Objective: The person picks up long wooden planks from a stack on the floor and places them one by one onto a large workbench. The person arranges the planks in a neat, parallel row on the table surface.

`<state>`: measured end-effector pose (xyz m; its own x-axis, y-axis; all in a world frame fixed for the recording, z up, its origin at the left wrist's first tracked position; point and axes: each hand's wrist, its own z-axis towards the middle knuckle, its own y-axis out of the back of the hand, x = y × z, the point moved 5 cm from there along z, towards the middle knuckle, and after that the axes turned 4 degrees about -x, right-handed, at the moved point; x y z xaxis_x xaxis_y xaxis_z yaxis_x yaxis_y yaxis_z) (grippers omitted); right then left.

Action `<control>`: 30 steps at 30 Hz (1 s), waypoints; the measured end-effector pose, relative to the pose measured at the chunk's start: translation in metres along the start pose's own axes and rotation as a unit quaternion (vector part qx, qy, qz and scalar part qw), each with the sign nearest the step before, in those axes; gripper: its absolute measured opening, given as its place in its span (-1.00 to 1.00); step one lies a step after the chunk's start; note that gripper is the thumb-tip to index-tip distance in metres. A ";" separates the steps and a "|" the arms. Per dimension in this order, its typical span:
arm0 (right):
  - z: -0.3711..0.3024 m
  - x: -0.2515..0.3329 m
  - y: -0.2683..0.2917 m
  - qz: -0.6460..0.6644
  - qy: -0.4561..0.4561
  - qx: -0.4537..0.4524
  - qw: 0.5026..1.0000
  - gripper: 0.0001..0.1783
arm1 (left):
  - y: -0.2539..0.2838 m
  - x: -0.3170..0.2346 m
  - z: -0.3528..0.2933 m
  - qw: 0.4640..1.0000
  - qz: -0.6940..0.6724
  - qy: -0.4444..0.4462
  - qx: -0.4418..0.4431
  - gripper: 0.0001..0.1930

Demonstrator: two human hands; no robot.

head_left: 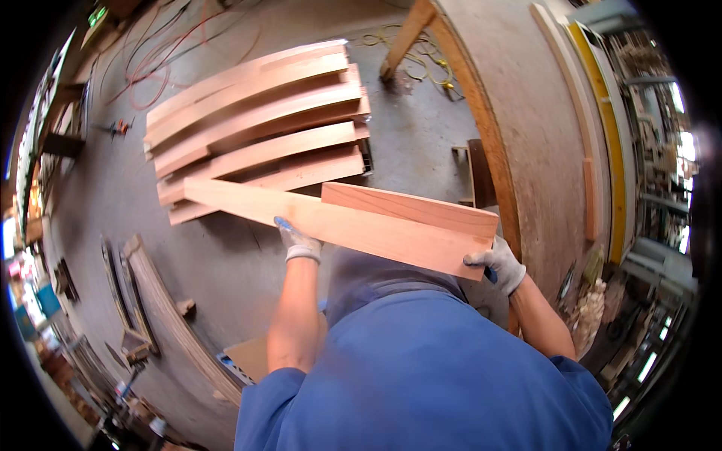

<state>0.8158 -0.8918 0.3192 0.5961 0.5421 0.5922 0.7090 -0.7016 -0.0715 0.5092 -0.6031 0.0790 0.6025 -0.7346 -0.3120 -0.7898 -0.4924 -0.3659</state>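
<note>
A long pale wooden board [338,225] lies across in front of my body, held in both hands. At its far right side a shorter wooden board [414,207] stands at an angle to it; I cannot tell if they are joined. My left hand [301,244], in a white glove with blue fingertips, grips the long board's near edge around its middle. My right hand [502,267], gloved alike, has its thumb over the right end, with the other fingers mostly hidden. The long board's left end overlaps a stack of wooden boards [256,98] in the view.
On the right is a worktable [519,90] with a wooden edge, a yellow level-like bar [605,128] and long strips. Red and black hoses [150,60] and a yellow cord [429,56] lie on the floor. Long mouldings [169,308] and a clamp-like tool [135,342] lie at left.
</note>
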 end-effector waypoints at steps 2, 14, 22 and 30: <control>-0.006 -0.011 0.028 0.013 0.011 -0.008 1.000 -0.23 | -0.025 0.004 -0.031 0.999 0.031 0.020 -0.010 -0.10; -0.029 -0.088 0.222 -0.087 0.096 -0.129 0.983 -0.10 | -0.162 0.115 -0.148 0.958 0.210 -0.100 0.167 0.11; -0.076 -0.159 0.336 0.095 0.042 -0.225 0.969 -0.27 | -0.262 0.283 -0.260 0.866 0.398 -0.032 0.301 0.00; -0.122 -0.242 0.361 0.246 -0.013 -0.279 0.928 -0.39 | -0.292 0.409 -0.180 0.865 0.404 0.081 0.286 -0.10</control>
<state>0.8816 -1.3330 0.2477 0.8100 0.0990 0.5780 0.0479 -0.9935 0.1029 0.9652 -0.8440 0.2162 -0.1805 -0.8091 -0.5593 -0.7308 0.4909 -0.4743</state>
